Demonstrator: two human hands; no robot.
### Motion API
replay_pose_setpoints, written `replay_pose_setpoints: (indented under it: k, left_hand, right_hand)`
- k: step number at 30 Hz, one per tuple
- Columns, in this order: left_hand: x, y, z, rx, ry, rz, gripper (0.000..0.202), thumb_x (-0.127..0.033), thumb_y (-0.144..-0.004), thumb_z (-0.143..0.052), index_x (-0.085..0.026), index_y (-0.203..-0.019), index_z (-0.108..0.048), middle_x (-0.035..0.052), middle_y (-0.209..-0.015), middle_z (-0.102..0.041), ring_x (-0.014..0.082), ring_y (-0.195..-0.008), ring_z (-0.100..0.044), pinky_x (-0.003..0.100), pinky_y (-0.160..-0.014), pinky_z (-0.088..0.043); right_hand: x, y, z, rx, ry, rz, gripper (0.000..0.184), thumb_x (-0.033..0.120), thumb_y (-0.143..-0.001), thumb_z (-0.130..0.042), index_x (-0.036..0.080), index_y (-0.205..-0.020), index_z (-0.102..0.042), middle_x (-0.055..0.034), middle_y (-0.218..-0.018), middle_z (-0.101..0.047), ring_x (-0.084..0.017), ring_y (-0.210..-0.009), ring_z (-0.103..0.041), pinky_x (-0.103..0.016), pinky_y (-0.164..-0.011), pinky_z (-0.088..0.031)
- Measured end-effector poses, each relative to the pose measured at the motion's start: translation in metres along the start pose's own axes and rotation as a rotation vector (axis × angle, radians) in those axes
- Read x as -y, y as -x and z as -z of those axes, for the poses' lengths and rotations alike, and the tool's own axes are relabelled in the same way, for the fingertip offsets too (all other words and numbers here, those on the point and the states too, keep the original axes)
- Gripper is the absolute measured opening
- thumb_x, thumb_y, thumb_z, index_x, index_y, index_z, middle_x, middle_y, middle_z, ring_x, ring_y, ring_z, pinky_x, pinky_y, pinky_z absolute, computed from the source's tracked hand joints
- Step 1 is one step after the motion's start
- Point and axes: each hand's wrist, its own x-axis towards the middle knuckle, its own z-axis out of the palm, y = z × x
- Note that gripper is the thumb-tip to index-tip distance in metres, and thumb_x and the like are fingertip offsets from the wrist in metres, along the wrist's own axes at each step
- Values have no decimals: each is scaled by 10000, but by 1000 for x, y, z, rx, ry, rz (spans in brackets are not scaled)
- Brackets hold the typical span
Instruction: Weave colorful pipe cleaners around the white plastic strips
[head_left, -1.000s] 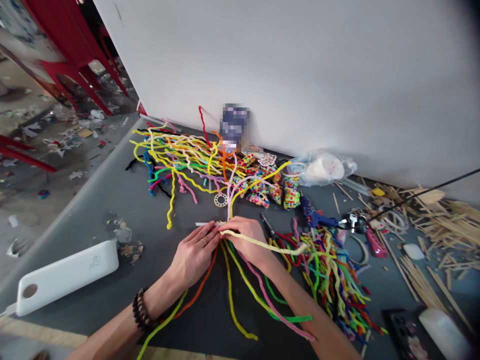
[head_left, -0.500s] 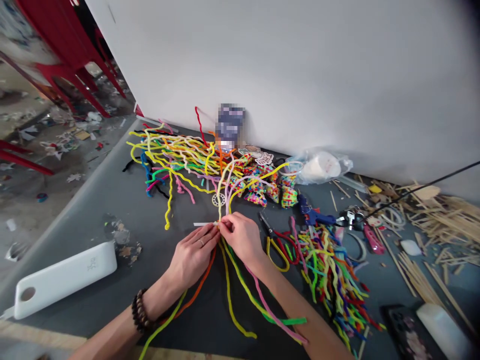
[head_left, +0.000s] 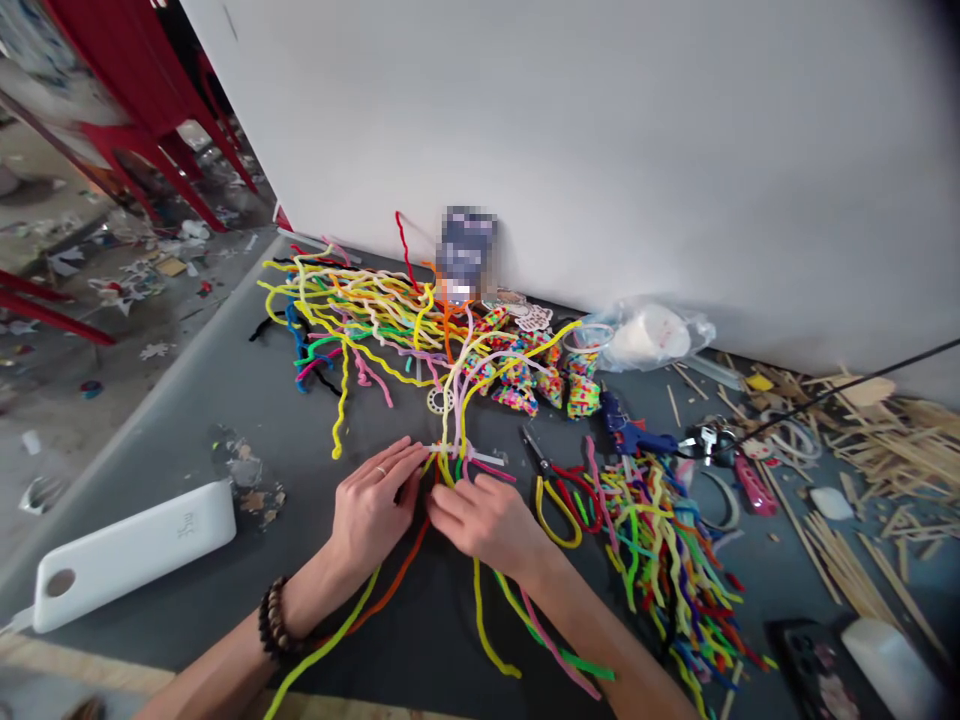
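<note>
While both hands meet at mid-counter, a bundle of pipe cleaners (head_left: 454, 420) crosses a white stick (head_left: 486, 459) between them.

Left hand (head_left: 371, 505): fingers nearly straight, tips pressed on the bundle at the stick's left end; thumb hidden, so I cannot tell whether it grips. Right hand (head_left: 484, 518): curled, fingertips pinched shut on the stems just below the stick. The bundle's loose tails run under both wrists toward the near edge of the grey counter (head_left: 225, 400). A larger heap of pipe cleaners (head_left: 352, 305) lies along the far edge by the wall. A second heap (head_left: 660, 530) lies just right of the right hand, with a blue glue gun (head_left: 626, 430) beyond it. White power bank (head_left: 131, 550) by the left edge; wooden sticks (head_left: 870, 450) toward the right edge.
</note>
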Motion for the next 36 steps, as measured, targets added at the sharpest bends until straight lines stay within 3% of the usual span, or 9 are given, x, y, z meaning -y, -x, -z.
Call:
replay_pose_setpoints:
  k: [3, 8, 12, 15, 19, 23, 28, 36]
  left_hand:
    - [2, 0, -1, 33, -12, -13, 362, -59, -965, -566, -247, -1231, -724, 22, -1243, -773, 234, -1234, -703, 409, -1015, -629]
    - [4, 0, 2, 46, -19, -56, 325, -78, -975, -578, -259, -1191, -740, 36, -1301, -746, 251, -1271, -677, 424, -1016, -614]
    - [3, -5, 10, 97, -78, -123, 329, -92, -988, -535, -221, -1239, -704, 88, -1390, -687, 280, -1259, -656, 443, -991, -587]
    - [0, -10, 14, 143, -196, -197, 273, -151, -995, -545, -174, -1227, -687, 141, -1244, -723, 300, -1067, -675, 465, -879, -573]
    - [0, -14, 9, 118, -240, -241, 240, -102, -1009, -482, -166, -1118, -687, 84, -947, -721, 224, -824, -651, 379, -761, -559]
    - [-1, -10, 2, 54, -189, -221, 244, -37, -976, -534, -160, -1123, -684, 71, -1028, -750, 200, -915, -697, 347, -851, -584]
    - [-5, -1, -3, 21, -193, -248, 264, -45, -957, -602, -155, -1175, -701, 68, -1103, -775, 217, -1032, -729, 366, -940, -605]
    - [-7, 0, -6, 59, -161, -250, 307, -20, -944, -564, -153, -1173, -719, 94, -1185, -769, 238, -1103, -726, 396, -970, -627]
  right_hand:
    - [3, 2, 3, 24, 140, 182, 212, 132, -1003, -542, 160, -908, -729, -62, -965, -731, -167, -732, -584, -335, -612, -403]
    - [3, 1, -4, -30, 189, 140, 225, 138, -1021, -507, 147, -1006, -731, -92, -990, -758, -189, -789, -633, -343, -689, -452]
    - [1, -1, -13, -106, 35, -74, 132, 106, -990, -572, 159, -985, -693, -56, -911, -766, -170, -773, -671, -331, -681, -446]
    - [2, -4, -17, -189, -125, -295, 113, 113, -970, -568, 183, -966, -657, -29, -855, -761, -171, -761, -697, -325, -724, -461]
    - [2, -11, -19, -198, -319, -628, 51, 204, -970, -579, 214, -977, -629, -14, -811, -746, -185, -733, -704, -303, -732, -484]
    - [-6, -17, -19, -150, -698, -946, 91, 323, -1003, -577, 237, -976, -588, 5, -812, -752, -173, -719, -727, -251, -666, -495]
    - [-18, -23, -20, -154, -862, -1014, 156, 382, -992, -606, 241, -925, -599, 12, -802, -766, -173, -718, -738, -239, -653, -490]
    - [-26, -35, -25, -125, -718, -1047, 146, 364, -972, -624, 234, -910, -644, -3, -848, -793, -186, -765, -752, -256, -676, -483]
